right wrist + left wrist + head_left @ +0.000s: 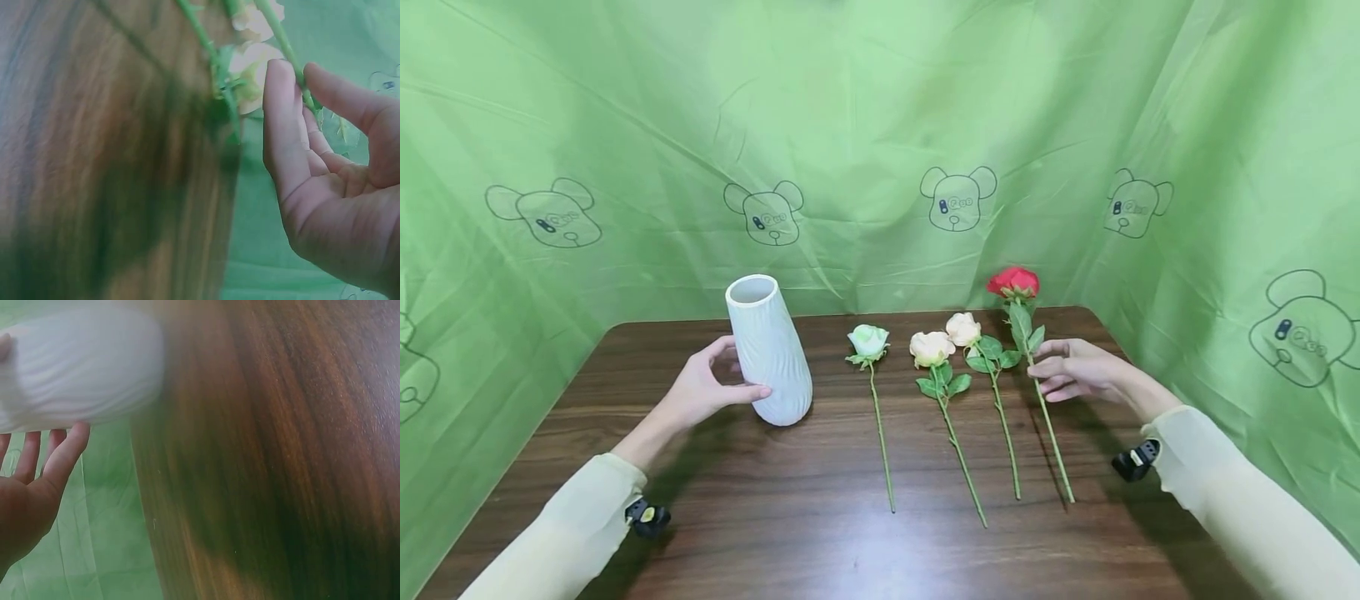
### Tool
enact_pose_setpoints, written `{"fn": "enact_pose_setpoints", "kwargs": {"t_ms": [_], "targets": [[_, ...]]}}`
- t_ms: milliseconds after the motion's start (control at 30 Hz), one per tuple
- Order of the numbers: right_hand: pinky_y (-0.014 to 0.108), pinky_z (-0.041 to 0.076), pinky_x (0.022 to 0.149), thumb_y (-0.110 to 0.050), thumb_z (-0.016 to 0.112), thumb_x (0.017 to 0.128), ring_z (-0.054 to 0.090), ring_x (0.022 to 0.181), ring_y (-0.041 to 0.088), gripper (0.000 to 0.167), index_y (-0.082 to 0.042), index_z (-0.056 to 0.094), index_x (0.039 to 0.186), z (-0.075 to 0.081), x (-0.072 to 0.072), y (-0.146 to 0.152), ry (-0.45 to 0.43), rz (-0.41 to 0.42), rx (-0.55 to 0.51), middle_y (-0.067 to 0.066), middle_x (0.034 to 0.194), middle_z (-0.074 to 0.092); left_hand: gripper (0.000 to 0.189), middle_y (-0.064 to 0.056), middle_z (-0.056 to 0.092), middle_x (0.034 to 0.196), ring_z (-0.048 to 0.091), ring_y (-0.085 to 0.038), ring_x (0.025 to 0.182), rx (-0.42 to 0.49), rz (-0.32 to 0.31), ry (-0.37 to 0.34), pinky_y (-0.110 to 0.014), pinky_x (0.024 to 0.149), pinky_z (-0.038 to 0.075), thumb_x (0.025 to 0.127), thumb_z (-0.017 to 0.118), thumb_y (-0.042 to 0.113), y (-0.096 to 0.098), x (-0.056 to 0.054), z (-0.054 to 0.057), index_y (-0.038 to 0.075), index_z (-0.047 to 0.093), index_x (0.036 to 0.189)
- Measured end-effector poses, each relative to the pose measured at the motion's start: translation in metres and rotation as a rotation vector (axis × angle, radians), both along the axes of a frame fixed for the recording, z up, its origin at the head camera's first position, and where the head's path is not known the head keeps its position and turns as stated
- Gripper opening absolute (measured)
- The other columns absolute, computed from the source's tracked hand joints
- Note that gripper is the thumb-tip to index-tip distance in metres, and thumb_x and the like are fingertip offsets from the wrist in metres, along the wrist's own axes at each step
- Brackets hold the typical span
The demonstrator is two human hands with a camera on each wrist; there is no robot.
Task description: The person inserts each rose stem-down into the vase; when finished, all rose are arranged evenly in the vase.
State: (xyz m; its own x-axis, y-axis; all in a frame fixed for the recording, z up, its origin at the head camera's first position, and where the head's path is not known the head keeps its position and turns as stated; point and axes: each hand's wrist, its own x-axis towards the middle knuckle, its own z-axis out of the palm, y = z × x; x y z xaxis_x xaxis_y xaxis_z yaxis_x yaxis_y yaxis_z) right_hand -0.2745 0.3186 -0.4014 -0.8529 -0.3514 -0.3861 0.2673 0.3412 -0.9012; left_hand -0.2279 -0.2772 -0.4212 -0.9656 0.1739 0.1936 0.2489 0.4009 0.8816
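Note:
A ribbed white vase (pixel 771 358) leans slightly left in the head view, its mouth facing up. My left hand (pixel 711 379) holds its left side, thumb across the front and fingers behind; the left wrist view shows the fingers (pixel 76 440) against the vase (pixel 94 369). With my right hand (pixel 1075 371) I pinch the green stem of a red rose (pixel 1015 283) just below its leaves. Thumb and fingers meet at that stem (pixel 284 40) in the right wrist view. The rose's stem casts a shadow on the table.
On the brown wooden table (pixel 737 517) lie a pale green-white rose (pixel 870 342), a cream rose (pixel 932 348) and a second cream rose (pixel 963 329), stems toward me. A green curtain (pixel 865 150) with bear outlines surrounds the table's back and sides.

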Motion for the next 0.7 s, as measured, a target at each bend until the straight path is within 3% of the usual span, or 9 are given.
{"fn": "enact_pose_setpoints", "kwargs": {"t_ms": [200, 400, 600, 700], "targets": [[0.041, 0.059, 0.082, -0.008, 0.061, 0.102, 0.07, 0.086, 0.02, 0.039, 0.001, 0.037, 0.131, 0.015, 0.003, -0.008, 0.011, 0.019, -0.106, 0.004, 0.104, 0.071, 0.074, -0.007, 0.067, 0.119, 0.063, -0.033, 0.11, -0.019, 0.007, 0.009, -0.04, 0.087, 0.055, 0.073, 0.094, 0.023, -0.001, -0.001, 0.0, 0.014, 0.057, 0.136], [0.049, 0.056, 0.088, -0.005, 0.06, 0.102, 0.072, 0.088, 0.023, 0.026, -0.001, 0.042, 0.121, 0.031, 0.007, -0.025, 0.02, 0.053, -0.204, 0.005, 0.101, 0.074, 0.071, -0.007, 0.067, 0.119, 0.063, -0.03, 0.109, -0.05, 0.021, 0.013, -0.042, 0.088, 0.053, 0.075, 0.093, 0.024, -0.002, 0.002, 0.002, 0.015, 0.057, 0.135], [0.048, 0.056, 0.086, 0.003, 0.053, 0.103, 0.073, 0.095, 0.028, 0.016, -0.001, 0.048, 0.118, 0.063, 0.017, -0.037, 0.097, 0.123, -0.378, 0.008, 0.104, 0.074, 0.071, -0.008, 0.066, 0.12, 0.063, -0.028, 0.11, -0.042, 0.007, 0.003, -0.05, 0.092, 0.05, 0.075, 0.093, 0.024, 0.001, 0.004, 0.006, 0.014, 0.057, 0.135], [0.047, 0.055, 0.089, 0.007, 0.05, 0.103, 0.072, 0.102, 0.031, 0.019, 0.0, 0.051, 0.12, 0.079, 0.021, -0.043, 0.123, 0.143, -0.476, 0.011, 0.109, 0.073, 0.072, -0.009, 0.066, 0.121, 0.062, -0.028, 0.111, -0.038, 0.004, 0.001, -0.052, 0.094, 0.049, 0.075, 0.093, 0.024, 0.001, 0.003, 0.005, 0.013, 0.056, 0.136]]}}
